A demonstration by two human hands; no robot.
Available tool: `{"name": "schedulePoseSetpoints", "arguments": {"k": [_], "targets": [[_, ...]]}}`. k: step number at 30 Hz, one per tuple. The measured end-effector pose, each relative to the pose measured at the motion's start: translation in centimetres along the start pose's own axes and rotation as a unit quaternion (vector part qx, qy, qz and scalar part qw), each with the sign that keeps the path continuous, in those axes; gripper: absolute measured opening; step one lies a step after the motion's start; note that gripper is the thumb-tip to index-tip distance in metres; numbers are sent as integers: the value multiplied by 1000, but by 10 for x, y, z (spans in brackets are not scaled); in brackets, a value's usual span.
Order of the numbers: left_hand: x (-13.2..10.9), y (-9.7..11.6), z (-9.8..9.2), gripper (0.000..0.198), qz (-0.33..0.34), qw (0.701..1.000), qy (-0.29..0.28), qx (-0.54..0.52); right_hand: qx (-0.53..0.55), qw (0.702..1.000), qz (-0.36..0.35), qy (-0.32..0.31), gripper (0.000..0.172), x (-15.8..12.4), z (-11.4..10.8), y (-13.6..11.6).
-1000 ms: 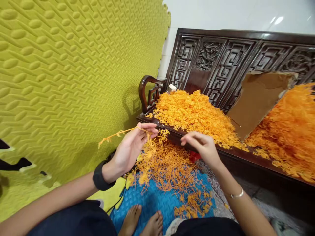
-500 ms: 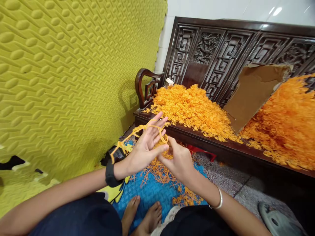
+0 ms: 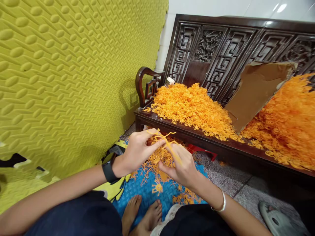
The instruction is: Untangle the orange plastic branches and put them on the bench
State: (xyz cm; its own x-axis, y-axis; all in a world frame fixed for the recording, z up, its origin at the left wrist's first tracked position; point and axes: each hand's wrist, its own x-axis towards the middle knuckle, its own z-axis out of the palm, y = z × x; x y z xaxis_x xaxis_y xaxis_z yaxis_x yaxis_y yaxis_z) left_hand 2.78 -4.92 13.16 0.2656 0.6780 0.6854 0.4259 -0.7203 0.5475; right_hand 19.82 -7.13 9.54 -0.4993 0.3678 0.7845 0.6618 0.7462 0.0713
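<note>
My left hand is closed, pinching a thin branched orange plastic strand between thumb and fingers. The strand's loose ends spread upward and rightward, and one blurred length crosses in front of my right hand. That hand is close beside it, thumb and index finger apart, with no piece visible between them; its other fingertips are hidden. Below the hands, a small spider-shaped orange piece appears over the blue mat. Behind and under them is a tangle of orange strands.
A dark carved wooden bench bears a heap of small orange pieces. Cardboard separates it from a larger orange heap. Yellow foam matting stands at left. A red object is under the bench; a slipper lies at right.
My left hand has turned from spread fingers to a pinch on the strand. The strand has swung rightward from over my left wrist. A small orange piece has appeared below the hands.
</note>
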Motion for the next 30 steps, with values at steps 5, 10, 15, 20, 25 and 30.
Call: {"name": "schedulePoseSetpoints", "arguments": {"k": [5, 10, 15, 20, 25, 30], "targets": [[1, -1, -1, 10, 18, 999, -7, 37, 114, 988, 76, -72, 40, 4, -14, -16], [3, 1, 3, 5, -35, 999, -33, 18, 45, 988, 102, -109, 31, 6, -10, -16], [7, -1, 5, 12, -121, 987, -46, -90, 93, 981, 143, -92, 14, 2, -13, 2], [5, -10, 5, 16, -188, 945, -162, -211, 257, 916, 279, -127, 6, 3, -31, 22], [-2, -11, 2, 30, -150, 925, -314, -155, 396, 847, 311, -174, 11, 1, -34, 33], [-3, -10, 0, 20, -95, 922, -372, -57, 312, 890, 217, -252, 19, -5, -32, 35]]}}
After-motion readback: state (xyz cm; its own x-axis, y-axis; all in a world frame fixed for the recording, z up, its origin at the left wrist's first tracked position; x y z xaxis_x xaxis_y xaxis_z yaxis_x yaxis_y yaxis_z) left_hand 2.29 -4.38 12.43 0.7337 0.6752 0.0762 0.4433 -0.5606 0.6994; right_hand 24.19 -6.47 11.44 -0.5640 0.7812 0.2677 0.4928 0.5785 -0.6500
